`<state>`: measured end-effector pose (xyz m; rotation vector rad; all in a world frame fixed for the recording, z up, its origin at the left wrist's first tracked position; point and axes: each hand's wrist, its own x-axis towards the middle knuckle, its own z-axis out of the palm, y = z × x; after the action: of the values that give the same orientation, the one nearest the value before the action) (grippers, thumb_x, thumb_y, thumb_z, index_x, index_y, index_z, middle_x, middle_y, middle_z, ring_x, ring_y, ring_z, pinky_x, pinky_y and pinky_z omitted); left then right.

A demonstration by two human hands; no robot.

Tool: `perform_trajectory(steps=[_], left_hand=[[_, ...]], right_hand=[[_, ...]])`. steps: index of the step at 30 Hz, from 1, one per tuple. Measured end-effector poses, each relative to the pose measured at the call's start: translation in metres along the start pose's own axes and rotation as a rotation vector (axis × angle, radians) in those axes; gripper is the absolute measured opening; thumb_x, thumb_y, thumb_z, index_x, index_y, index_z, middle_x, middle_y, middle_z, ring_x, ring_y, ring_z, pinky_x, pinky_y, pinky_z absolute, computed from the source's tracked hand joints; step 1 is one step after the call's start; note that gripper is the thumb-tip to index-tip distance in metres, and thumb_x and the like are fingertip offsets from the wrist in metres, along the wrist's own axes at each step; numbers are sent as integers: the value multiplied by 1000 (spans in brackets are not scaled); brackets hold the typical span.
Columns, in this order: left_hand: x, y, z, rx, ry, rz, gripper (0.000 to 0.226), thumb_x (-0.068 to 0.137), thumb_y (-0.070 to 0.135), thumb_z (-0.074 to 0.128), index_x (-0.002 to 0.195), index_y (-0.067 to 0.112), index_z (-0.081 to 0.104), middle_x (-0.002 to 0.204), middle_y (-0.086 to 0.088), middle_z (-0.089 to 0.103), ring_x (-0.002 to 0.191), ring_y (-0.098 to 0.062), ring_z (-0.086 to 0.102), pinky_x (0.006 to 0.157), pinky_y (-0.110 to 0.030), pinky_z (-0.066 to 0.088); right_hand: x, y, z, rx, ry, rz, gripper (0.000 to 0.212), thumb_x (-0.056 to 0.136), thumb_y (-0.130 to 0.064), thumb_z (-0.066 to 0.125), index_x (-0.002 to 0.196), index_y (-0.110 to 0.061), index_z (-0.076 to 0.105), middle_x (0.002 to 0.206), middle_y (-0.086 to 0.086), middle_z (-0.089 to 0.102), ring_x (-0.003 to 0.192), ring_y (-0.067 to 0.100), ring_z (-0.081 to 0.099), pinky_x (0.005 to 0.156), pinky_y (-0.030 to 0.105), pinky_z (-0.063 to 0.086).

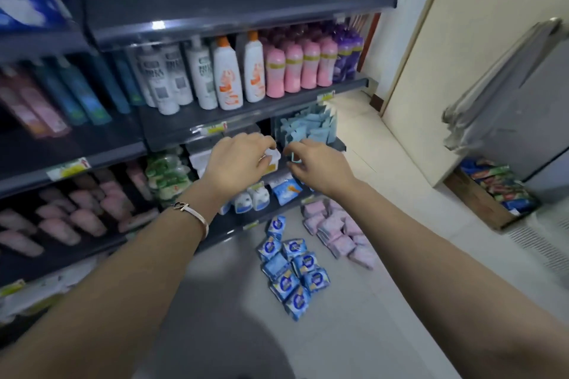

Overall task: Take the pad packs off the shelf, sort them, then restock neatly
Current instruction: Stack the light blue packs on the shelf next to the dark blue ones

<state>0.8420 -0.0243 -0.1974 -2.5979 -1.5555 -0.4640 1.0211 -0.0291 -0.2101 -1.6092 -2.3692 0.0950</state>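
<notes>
Head view looks down at a dark store shelf (172, 132). At far left, on a lower level, lie blurred pink packs (77, 215); beside them, one level up, sits a clump of green packs (166, 172). Above stands a row of bottles (228, 74) in white, pink and purple. The left hand (240, 160), with a bracelet (194, 212) on its wrist, reaches to the middle level, and its fingers curl over a white pack (272, 160) at the shelf edge. Just beside it, the right hand (320, 166) pinches a small light-blue pack (295, 157) between thumb and forefinger, in front of a stack of light-blue packs (311, 128) that stand on the same level. Under the hands, blue-and-white packs (261, 194) sit on the next level down. On the floor (385, 301) below lie two groups: blue packs (292, 271) nearer the shelf foot, and pink floor packs (338, 231) just to their right. At far right a wooden crate (474, 200) of coloured packets stands by a grey cabinet (523, 101).
</notes>
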Motion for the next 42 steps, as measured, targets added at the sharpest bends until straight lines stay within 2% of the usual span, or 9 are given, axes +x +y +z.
perform_trajectory(steps=[3, 8, 13, 18, 23, 25, 30, 36, 42], left_hand=[[6, 25, 23, -50, -29, -24, 28, 95, 27, 43, 118, 20, 58, 106, 0, 63, 103, -25, 56, 76, -35, 40], [22, 49, 52, -83, 25, -13, 32, 82, 25, 44, 98, 13, 68, 81, -6, 67, 78, -32, 63, 63, -37, 47], [58, 61, 74, -59, -92, -13, 24, 93, 20, 48, 111, 15, 63, 94, -7, 65, 89, -31, 59, 67, -37, 43], [101, 63, 110, -139, -73, 102, 20, 85, 18, 53, 97, 12, 67, 80, -8, 65, 74, -33, 62, 58, -39, 49], [137, 72, 142, -169, -144, 92, 25, 93, 24, 50, 115, 18, 60, 99, -4, 63, 94, -28, 59, 71, -37, 46], [148, 75, 151, -182, -181, 56, 27, 95, 25, 47, 118, 20, 58, 106, -2, 62, 100, -26, 56, 73, -36, 41], [157, 77, 176, -210, -236, -32, 29, 94, 25, 42, 112, 14, 61, 100, -8, 64, 97, -30, 59, 75, -44, 47], [148, 97, 210, -147, -319, -306, 26, 95, 26, 44, 116, 20, 57, 106, -1, 62, 99, -24, 57, 72, -34, 44], [117, 136, 258, -169, -387, -563, 25, 93, 23, 46, 114, 19, 59, 107, -5, 62, 102, -28, 56, 78, -40, 47]], right_hand=[[-17, 34, 7, 25, -35, 22, 29, 95, -27, 46, 123, -21, 54, 114, 3, 58, 102, 27, 56, 72, 34, 44], [-29, 77, 22, 60, -54, 53, 26, 94, -28, 47, 118, -21, 54, 108, 4, 58, 102, 26, 56, 74, 40, 50], [-23, 108, 33, 84, -80, 99, 24, 94, -28, 47, 116, -20, 54, 114, 2, 58, 104, 26, 56, 71, 37, 49], [-9, 147, 34, 67, -129, 181, 29, 96, -27, 44, 122, -20, 54, 116, 3, 57, 107, 24, 54, 71, 30, 40], [9, 183, 49, 84, -193, 251, 29, 93, -26, 46, 121, -21, 55, 113, 2, 58, 102, 25, 57, 75, 33, 47], [16, 194, 56, 101, -211, 254, 29, 93, -24, 46, 120, -21, 56, 112, 3, 59, 98, 26, 58, 75, 35, 49], [33, 225, 79, 130, -297, 195, 27, 94, -23, 46, 118, -20, 55, 111, 4, 59, 99, 27, 58, 72, 34, 46], [49, 264, 117, 179, -410, 2, 26, 90, -20, 48, 115, -18, 57, 111, 7, 59, 101, 29, 57, 74, 38, 50], [37, 293, 163, 218, -560, -160, 31, 93, -21, 49, 122, -15, 57, 113, 11, 60, 101, 31, 59, 78, 41, 50]])
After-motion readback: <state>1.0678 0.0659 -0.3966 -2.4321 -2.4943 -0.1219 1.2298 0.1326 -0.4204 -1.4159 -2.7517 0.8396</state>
